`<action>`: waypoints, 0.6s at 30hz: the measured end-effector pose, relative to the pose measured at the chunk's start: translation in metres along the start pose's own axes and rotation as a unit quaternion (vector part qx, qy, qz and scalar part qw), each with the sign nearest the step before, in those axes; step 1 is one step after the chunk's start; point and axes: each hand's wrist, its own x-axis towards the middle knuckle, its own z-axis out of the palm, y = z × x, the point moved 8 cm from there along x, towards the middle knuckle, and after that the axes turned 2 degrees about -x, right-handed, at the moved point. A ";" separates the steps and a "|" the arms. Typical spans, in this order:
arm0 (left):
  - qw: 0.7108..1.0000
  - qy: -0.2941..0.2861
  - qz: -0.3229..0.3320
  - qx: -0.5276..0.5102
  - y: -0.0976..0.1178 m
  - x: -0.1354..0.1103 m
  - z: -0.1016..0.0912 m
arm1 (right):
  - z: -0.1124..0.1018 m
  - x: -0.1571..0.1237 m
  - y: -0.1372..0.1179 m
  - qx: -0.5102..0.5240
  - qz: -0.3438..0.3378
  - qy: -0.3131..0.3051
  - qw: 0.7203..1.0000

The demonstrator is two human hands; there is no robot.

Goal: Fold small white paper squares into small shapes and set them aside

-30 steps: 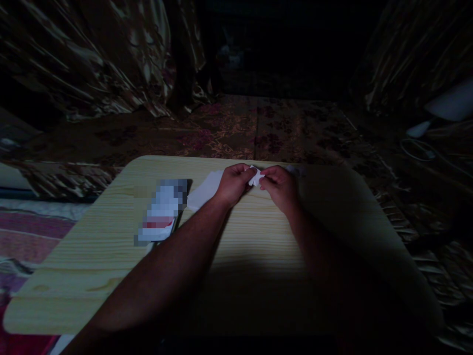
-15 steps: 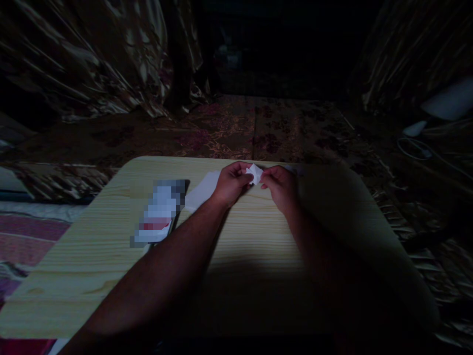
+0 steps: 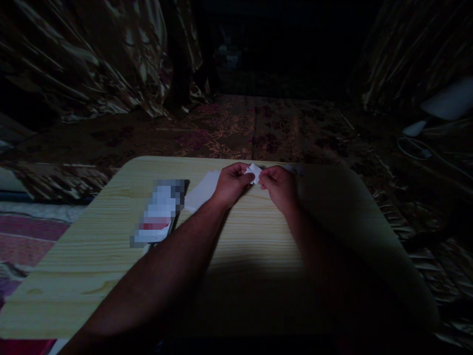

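Observation:
A small folded piece of white paper (image 3: 254, 173) is pinched between both hands near the far edge of a light wooden table (image 3: 240, 276). My left hand (image 3: 232, 183) grips its left side with closed fingers. My right hand (image 3: 280, 186) pinches its right side. A flat white sheet (image 3: 201, 191) lies on the table just left of my left hand, partly hidden by it. Both forearms stretch across the tabletop.
A blurred-out rectangular object (image 3: 159, 213) lies on the table's left part. Dark floral fabric (image 3: 236, 128) covers the floor beyond the table. Shiny drapes (image 3: 92, 54) hang at the back left. A white object and a cable (image 3: 421, 140) sit at the right.
The small paper has been turned and reshaped slightly between my fingertips. Both hands stay in nearly the same place.

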 end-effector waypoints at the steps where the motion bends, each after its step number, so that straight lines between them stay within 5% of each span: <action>1: 1.000 -0.007 0.000 0.012 0.000 0.000 0.001 | 0.000 0.000 -0.001 0.003 -0.001 0.002 1.000; 6: 0.995 -0.021 -0.003 0.094 -0.002 -0.002 0.001 | 0.002 0.000 0.000 0.000 -0.005 -0.011 1.000; 18: 0.995 -0.007 -0.016 0.097 -0.003 -0.002 0.000 | -0.001 -0.001 0.003 -0.027 -0.033 0.020 0.999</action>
